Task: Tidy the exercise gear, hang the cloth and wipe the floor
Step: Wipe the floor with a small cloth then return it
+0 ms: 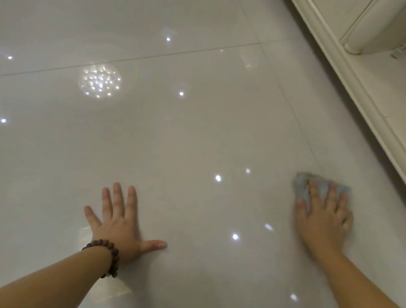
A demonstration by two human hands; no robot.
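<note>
A glossy pale tiled floor (174,129) fills the view. My right hand (323,217) presses flat on a small blue-grey cloth (322,187) on the floor at the right; the cloth shows past the fingertips and is blurred. My left hand (119,223) lies flat on the bare floor at lower centre, fingers spread, holding nothing. A brown bead bracelet (108,255) circles the left wrist.
A cream cabinet base (375,110) with moulded trim runs diagonally along the right side, close to the cloth. A rounded cream furniture part (387,25) stands at the top right. Ceiling lights reflect in the tiles.
</note>
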